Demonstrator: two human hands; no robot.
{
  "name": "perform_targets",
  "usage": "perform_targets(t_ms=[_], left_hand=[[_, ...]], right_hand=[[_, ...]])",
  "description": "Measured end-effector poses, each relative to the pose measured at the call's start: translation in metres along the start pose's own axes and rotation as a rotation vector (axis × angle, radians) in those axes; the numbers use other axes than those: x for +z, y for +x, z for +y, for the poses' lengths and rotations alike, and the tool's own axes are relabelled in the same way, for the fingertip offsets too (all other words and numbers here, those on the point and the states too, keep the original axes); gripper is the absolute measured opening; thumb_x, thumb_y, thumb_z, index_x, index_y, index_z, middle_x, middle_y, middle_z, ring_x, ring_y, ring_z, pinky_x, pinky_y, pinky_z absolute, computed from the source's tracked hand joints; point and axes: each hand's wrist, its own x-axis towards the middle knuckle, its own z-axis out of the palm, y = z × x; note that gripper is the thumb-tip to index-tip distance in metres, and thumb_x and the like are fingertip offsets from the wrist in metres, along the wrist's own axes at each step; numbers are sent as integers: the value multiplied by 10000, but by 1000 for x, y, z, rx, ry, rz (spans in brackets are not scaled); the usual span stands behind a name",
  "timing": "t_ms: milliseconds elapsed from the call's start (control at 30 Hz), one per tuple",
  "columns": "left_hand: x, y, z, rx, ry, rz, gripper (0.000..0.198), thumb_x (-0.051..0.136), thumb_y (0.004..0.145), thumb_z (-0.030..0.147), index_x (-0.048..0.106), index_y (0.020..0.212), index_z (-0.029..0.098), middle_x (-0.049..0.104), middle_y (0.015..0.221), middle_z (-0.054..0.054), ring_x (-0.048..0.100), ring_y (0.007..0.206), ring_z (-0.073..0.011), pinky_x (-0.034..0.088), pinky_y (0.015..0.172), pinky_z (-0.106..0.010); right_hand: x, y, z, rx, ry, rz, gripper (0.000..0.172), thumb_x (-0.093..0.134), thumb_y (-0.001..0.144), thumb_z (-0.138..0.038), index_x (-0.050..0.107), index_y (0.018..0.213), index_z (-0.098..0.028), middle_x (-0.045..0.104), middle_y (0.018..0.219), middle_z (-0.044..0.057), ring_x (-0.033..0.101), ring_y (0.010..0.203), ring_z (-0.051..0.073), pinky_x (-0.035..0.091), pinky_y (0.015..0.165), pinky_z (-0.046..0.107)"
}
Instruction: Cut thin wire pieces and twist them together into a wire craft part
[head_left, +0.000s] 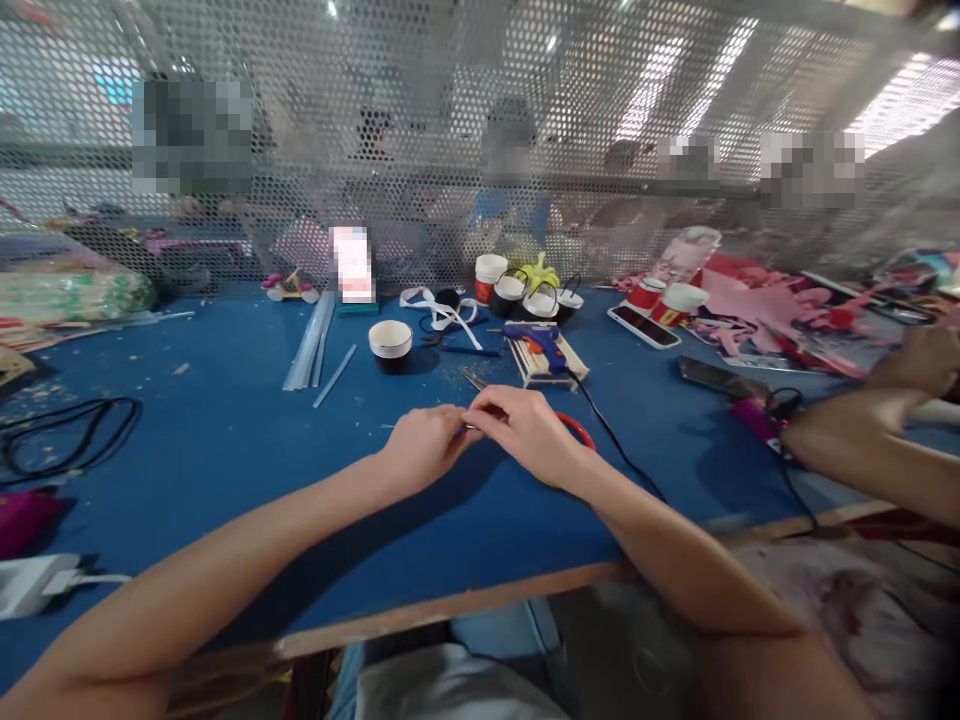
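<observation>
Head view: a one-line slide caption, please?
Left hand and right hand meet over a blue table, pinching a small unidentifiable item, with a cup and glue gun beyond.

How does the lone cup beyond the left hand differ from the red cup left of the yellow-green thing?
The lone cup is black in its lower part; the red cup is red there. The lone cup stands nearer the left hand; the red cup stands farther back, beside the black-looped cups. Both stand upright, with whitish upper parts.
</observation>
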Motion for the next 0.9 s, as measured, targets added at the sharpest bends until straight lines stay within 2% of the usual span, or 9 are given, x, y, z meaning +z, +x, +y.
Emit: perform_targets(t_ms=[100, 267, 467, 533, 667, 900], left_hand=[[3, -7, 2, -32, -25, 40, 358, 323, 897, 385, 580, 831, 144, 627, 781, -57, 568, 681, -138, 370, 586, -220], [8, -12, 0, -50, -166, 3, 413, 316, 891, 428, 577, 764, 134, 568, 627, -13, 468, 548, -101, 292, 504, -210], [10, -15, -1, -43, -356, -80, 396, 339, 882, 416, 606, 876, 124, 592, 691, -14, 476, 607, -99, 360, 576, -206], [9, -16, -1, -37, -381, -68, 382, 360, 873, 424, 597, 866, 125, 579, 682, -6, 465, 602, -97, 361, 576, -204], [10, -18, -1, -15, -413, -1, 378, 333, 884, 419, 580, 848, 135, 559, 675, -2, 457, 602, -97, 346, 568, -201], [8, -18, -2, -19, -486, -25, 363, 296, 902, 374, 572, 871, 139, 539, 683, 2, 441, 602, -90, 331, 560, -194]], right_hand=[[3, -5, 5, 38, 105, 9, 124, 594, 771, -346, 590, 766, -222, 626, 716, 12, 577, 650, 150, 450, 581, 280], [10, -11, 14, -74, 131, -5, 51, 570, 788, -263, 608, 776, -231, 625, 754, 9, 580, 708, 149, 455, 641, 278], [15, -13, 18, -141, 176, 26, 80, 564, 801, -275, 622, 813, -222, 626, 775, 13, 578, 713, 138, 452, 654, 264], [16, -13, 18, -119, 214, 39, 85, 566, 801, -273, 624, 795, -212, 624, 754, 10, 580, 698, 130, 454, 645, 252], [18, -14, 18, 7, 334, 27, 146, 553, 806, -303, 627, 798, -178, 615, 686, 11, 566, 567, 102, 450, 536, 217], [19, -15, 16, 106, 511, 0, 177, 564, 789, -324, 623, 762, -159, 617, 637, 10, 543, 518, 84, 454, 496, 196]])
